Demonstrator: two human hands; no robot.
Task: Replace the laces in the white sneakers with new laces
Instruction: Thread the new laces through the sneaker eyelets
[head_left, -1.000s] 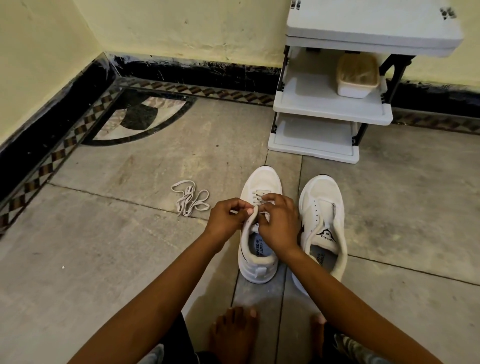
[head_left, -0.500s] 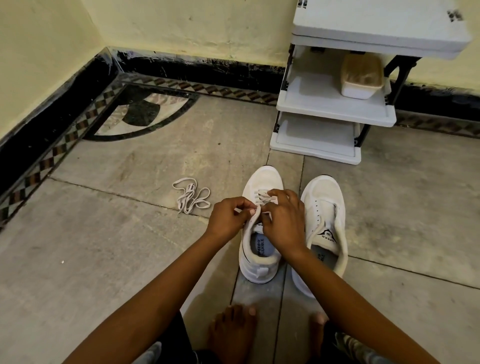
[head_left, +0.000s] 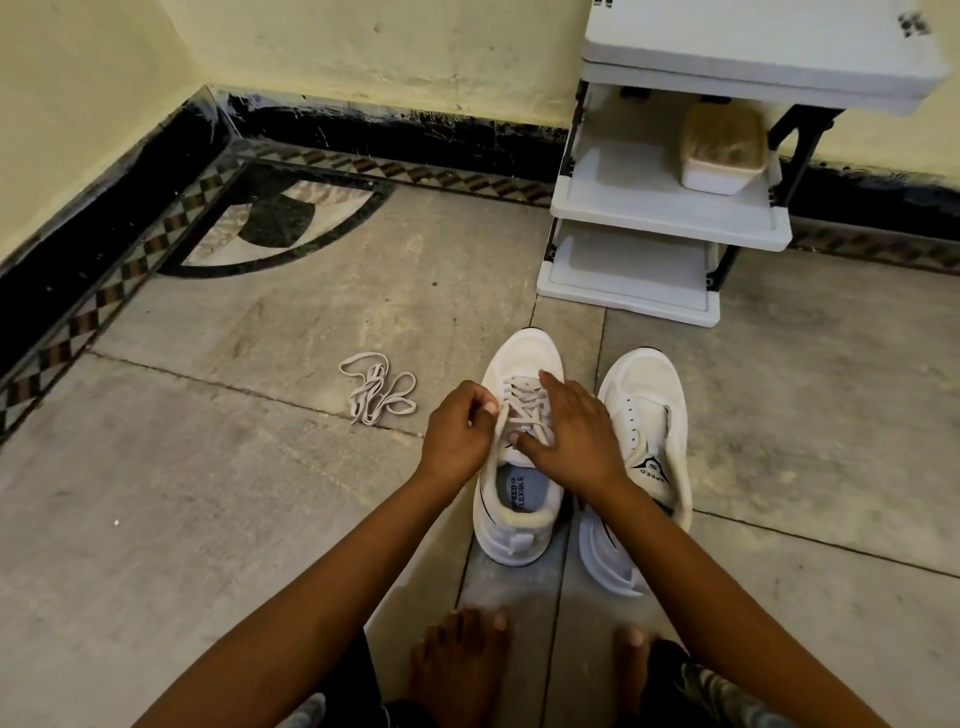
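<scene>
Two white sneakers stand side by side on the floor, toes pointing away from me. The left sneaker (head_left: 514, 535) has pale laces (head_left: 522, 402) threaded across its front. My left hand (head_left: 457, 436) has curled fingers and pinches the lace at the shoe's left edge. My right hand (head_left: 576, 441) lies over the laces and the shoe's right side with fingers stretched out, its thumb on the tongue. The right sneaker (head_left: 644, 384) shows bare eyelets and no lace. A loose pale lace (head_left: 376, 395) lies bunched on the floor to the left.
A white shelf rack (head_left: 665, 218) stands against the back wall just beyond the shoes, with a tan-lidded box (head_left: 722, 150) on its middle shelf. My bare feet (head_left: 457, 660) are close behind the sneakers. Walls with a dark skirting close the left and far sides.
My right hand has gone from pinching the lace to lying stretched out over the laces. My left hand shifted slightly left, still pinching. The camera tilted a little.
</scene>
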